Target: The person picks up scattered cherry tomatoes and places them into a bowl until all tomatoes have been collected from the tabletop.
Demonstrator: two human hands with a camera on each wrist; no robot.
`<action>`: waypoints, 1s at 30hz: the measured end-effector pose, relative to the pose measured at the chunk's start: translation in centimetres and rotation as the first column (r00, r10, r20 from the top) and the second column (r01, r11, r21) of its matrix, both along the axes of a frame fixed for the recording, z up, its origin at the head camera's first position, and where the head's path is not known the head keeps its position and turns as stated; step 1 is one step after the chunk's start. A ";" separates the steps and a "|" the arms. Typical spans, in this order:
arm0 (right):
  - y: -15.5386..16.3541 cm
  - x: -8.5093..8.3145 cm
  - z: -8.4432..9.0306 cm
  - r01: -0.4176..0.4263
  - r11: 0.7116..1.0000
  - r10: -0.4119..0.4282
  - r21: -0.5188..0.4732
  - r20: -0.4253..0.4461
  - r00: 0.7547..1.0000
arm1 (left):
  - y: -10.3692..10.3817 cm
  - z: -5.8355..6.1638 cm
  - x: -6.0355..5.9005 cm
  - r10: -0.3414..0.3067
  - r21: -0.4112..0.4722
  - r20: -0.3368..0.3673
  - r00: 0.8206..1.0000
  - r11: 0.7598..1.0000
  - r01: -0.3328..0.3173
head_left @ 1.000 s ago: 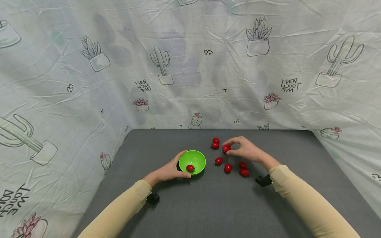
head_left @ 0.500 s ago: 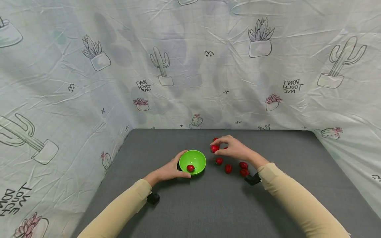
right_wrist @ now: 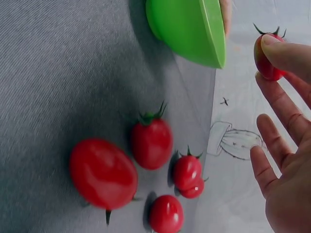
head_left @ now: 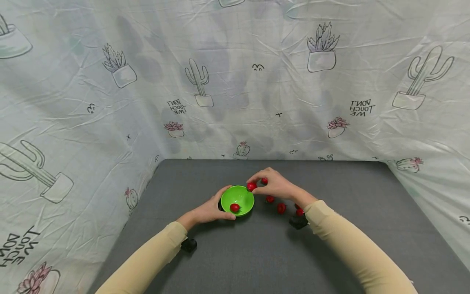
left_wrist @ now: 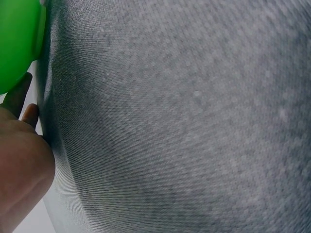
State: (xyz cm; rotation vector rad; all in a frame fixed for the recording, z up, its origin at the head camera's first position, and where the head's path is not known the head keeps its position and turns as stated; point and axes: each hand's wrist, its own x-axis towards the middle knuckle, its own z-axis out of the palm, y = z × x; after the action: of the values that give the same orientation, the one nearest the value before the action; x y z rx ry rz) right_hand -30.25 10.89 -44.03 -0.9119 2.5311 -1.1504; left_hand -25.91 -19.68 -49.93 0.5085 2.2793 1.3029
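My left hand [head_left: 209, 210] holds a green bowl [head_left: 242, 197] from its left side, thumb along the near side and fingers round the far side. Inside the bowl lies one cherry tomato [head_left: 234, 208]. Between thumb and fingertips, my right hand [head_left: 278, 186] pinches a second cherry tomato [right_wrist: 263, 67], its green stem end showing. In the head view that tomato overlaps the bowl's far right rim. The right wrist view has it beyond the bowl's edge, with the other fingers spread. Only the underside of the bowl [left_wrist: 17, 43] shows in the left wrist view.
Several loose cherry tomatoes lie on the grey table [head_left: 235, 261] right of the bowl, including a near one [head_left: 281, 208] and one [head_left: 264, 180] partly behind the right hand. Behind the table hangs a pale cloth [head_left: 235, 90] printed with cacti.
My right hand has carried the pinched cherry tomato leftward, from among the loose ones to the bowl's rim. The left hand and bowl have stayed in place.
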 end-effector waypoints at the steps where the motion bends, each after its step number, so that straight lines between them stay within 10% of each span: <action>1: -0.2 0.0 -0.1 -0.003 1.000 0.003 0.002 -0.008 1.000 | 0.0 0.0 0.0 0.000 -0.002 0.001 1.000 1.000 0.000; 30: -4.2 0.4 -2.2 -0.061 0.977 0.094 0.203 -0.158 0.983 | 0.2 -0.1 0.4 -0.010 0.022 0.023 1.000 1.000 0.009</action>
State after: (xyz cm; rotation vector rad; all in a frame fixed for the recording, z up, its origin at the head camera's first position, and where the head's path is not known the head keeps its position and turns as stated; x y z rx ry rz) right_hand -29.81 6.68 -46.21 -1.0833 2.6542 -0.8125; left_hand -25.50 -19.51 -50.03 0.5084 2.2439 1.3233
